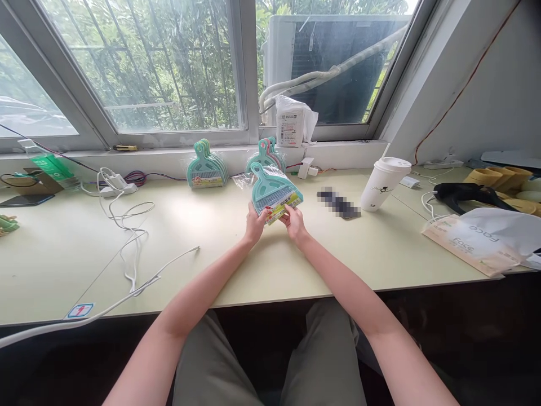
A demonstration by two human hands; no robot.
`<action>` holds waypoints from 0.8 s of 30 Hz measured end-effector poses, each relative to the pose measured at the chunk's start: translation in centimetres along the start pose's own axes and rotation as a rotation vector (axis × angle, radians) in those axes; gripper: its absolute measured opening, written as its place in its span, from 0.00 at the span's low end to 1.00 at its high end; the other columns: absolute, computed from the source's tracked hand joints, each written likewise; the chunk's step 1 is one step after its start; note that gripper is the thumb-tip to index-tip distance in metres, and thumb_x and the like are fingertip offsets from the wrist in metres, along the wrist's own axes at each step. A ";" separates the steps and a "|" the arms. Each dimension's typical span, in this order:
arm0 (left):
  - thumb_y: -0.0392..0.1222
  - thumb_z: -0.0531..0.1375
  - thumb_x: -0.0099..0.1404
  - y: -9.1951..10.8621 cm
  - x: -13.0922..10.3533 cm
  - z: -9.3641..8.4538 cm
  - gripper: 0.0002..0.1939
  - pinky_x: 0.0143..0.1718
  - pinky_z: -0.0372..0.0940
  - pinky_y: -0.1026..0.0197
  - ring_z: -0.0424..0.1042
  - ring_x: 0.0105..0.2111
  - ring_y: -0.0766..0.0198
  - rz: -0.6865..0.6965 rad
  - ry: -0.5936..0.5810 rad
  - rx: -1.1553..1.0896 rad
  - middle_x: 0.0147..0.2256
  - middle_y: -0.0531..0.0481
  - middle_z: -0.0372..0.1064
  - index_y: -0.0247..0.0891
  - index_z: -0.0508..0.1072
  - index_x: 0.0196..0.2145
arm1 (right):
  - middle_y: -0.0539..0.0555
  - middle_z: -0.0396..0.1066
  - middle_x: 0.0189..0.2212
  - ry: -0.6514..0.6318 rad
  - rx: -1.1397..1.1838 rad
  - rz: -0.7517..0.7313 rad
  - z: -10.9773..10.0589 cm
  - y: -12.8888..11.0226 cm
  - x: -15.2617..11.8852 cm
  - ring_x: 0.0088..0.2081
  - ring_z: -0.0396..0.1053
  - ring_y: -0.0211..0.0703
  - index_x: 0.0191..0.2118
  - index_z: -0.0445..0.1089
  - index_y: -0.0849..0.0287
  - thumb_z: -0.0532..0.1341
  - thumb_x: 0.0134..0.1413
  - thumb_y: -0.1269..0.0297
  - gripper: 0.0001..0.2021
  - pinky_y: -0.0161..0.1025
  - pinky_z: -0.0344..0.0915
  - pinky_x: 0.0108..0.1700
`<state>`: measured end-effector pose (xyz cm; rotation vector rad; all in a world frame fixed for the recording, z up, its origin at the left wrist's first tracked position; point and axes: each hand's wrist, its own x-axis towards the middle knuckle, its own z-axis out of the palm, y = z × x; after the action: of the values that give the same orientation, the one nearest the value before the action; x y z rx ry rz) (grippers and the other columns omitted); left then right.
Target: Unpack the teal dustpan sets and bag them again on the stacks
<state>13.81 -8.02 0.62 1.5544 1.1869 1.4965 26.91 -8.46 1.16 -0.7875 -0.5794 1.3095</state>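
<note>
Between both hands, a little above the desk, I hold a mint-green mini dustpan and brush set in a clear wrapper with a printed label. My left hand is closed on its lower left corner. At the lower right edge, my right hand grips it with thumb on the front. The set leans, its handle pointing up and left. Just behind it stands a stack of similar dustpan sets, green and pink, partly hidden. Another stack of dustpan sets rests to the left by the sill.
A white paper cup with a straw stands right, beside a blurred dark item. White cables cross the left of the desk. A tissue pack lies far right. A small box sits on the sill.
</note>
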 end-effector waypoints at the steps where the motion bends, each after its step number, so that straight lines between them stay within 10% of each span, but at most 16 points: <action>1: 0.49 0.58 0.62 0.2 -0.1 0.0 0.37 0.56 0.62 0.48 0.66 0.56 0.49 0.037 0.013 0.067 0.56 0.37 0.66 0.37 0.51 0.65 | 0.49 0.77 0.32 0.020 -0.008 -0.010 -0.1 0.0 0.1 0.31 0.76 0.38 0.36 0.66 0.58 0.60 0.55 0.71 0.03 0.37 0.78 0.38; 5: 0.50 0.61 0.62 1.1 -0.4 -0.5 0.42 0.67 0.42 0.41 0.43 0.69 0.46 0.269 0.157 0.470 0.68 0.37 0.46 0.39 0.49 0.68 | 0.49 0.77 0.33 0.069 -0.038 -0.043 -0.4 0.0 0.2 0.31 0.76 0.38 0.37 0.67 0.58 0.61 0.55 0.72 0.04 0.38 0.77 0.38; 10: 0.41 0.56 0.67 1.6 -0.3 -1.6 0.12 0.62 0.51 0.42 0.65 0.54 0.48 0.435 -0.040 0.833 0.52 0.44 0.72 0.43 0.78 0.43 | 0.50 0.77 0.34 0.089 -0.105 -0.046 -0.4 0.2 0.1 0.30 0.76 0.38 0.38 0.67 0.58 0.60 0.56 0.72 0.04 0.39 0.77 0.38; 24: 0.36 0.58 0.66 2.6 -0.2 -1.5 0.06 0.41 0.64 0.55 0.68 0.44 0.52 0.358 -0.107 0.950 0.37 0.44 0.72 0.39 0.75 0.35 | 0.52 0.76 0.33 0.018 -0.274 -0.056 -0.2 0.1 -0.1 0.30 0.75 0.40 0.38 0.67 0.59 0.60 0.56 0.71 0.04 0.41 0.77 0.37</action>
<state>12.75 -9.37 3.15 2.5328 1.7520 1.0414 27.03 -8.56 0.97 -0.9988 -0.7719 1.1848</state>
